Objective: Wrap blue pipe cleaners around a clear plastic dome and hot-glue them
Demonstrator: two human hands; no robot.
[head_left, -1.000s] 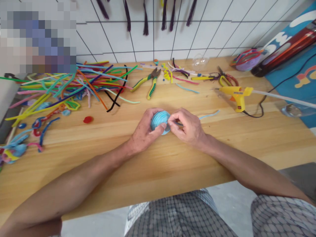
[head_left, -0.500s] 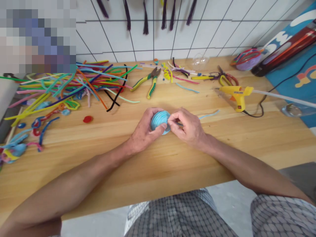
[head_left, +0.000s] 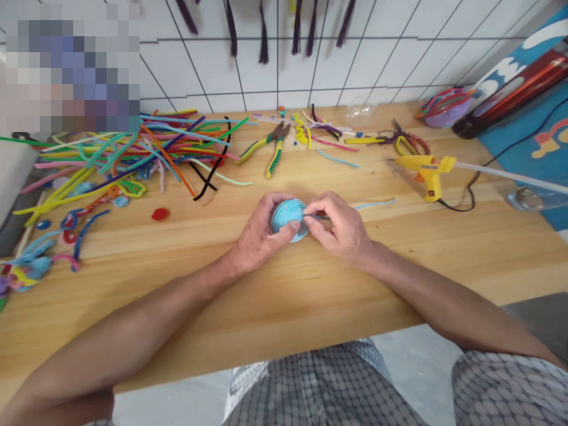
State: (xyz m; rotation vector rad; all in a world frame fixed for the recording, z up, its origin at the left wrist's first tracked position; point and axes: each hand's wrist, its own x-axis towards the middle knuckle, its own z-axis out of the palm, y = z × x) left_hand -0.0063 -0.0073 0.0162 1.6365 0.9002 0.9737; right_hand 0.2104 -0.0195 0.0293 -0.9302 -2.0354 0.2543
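Note:
Wrapped round a light-blue ball (head_left: 286, 215) is my left hand (head_left: 261, 234), its thumb pressed on the near side. The ball is covered in coils of blue pipe cleaner, with an uncoiled, clear-looking patch at its lower right. My right hand (head_left: 339, 228) pinches a blue pipe cleaner (head_left: 375, 204) against the ball's right side. Its free end trails to the right behind that hand. Both hands are just over the middle of the wooden table (head_left: 284, 319).
Many coloured pipe cleaners (head_left: 177, 148) are heaped at the left. Pliers (head_left: 273, 148) lie beyond my hands. At the right are a yellow glue gun (head_left: 426, 168) with its cord, scissors (head_left: 406, 142) and a red thermos (head_left: 510, 89). A red cap (head_left: 160, 214) lies left.
My right thumb and forefinger have parted slightly, and more of the pinched pipe cleaner shows between them. My left hand keeps its hold on the ball. The view has shifted a little.

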